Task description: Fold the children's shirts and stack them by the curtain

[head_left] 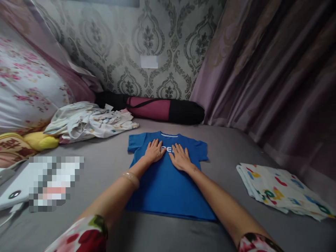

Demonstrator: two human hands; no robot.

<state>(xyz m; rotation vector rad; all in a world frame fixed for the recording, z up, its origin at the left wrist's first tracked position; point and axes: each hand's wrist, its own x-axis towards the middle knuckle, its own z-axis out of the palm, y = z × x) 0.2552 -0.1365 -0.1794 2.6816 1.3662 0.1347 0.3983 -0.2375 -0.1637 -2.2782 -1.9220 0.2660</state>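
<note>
A blue T-shirt (pixel 170 189) lies spread out on the grey sheet, its neckline pointing away from me and both short sleeves out to the sides. White lettering crosses its chest, partly covered by my hands. My left hand (pixel 154 150) rests flat on the left of the chest, fingers stretched. On the right of the lettering, my right hand (pixel 180 156) lies flat too, fingers apart. Neither hand grips the cloth. A pale bangle (pixel 131 179) circles my left wrist.
A folded white cloth with colourful prints (pixel 283 189) lies at the right. Crumpled light clothes (pixel 89 120), a yellow plush toy (pixel 40 140) and a white device with a cable (pixel 15 190) are at the left. A maroon-and-black roll bag (pixel 154 109) lies along the wall.
</note>
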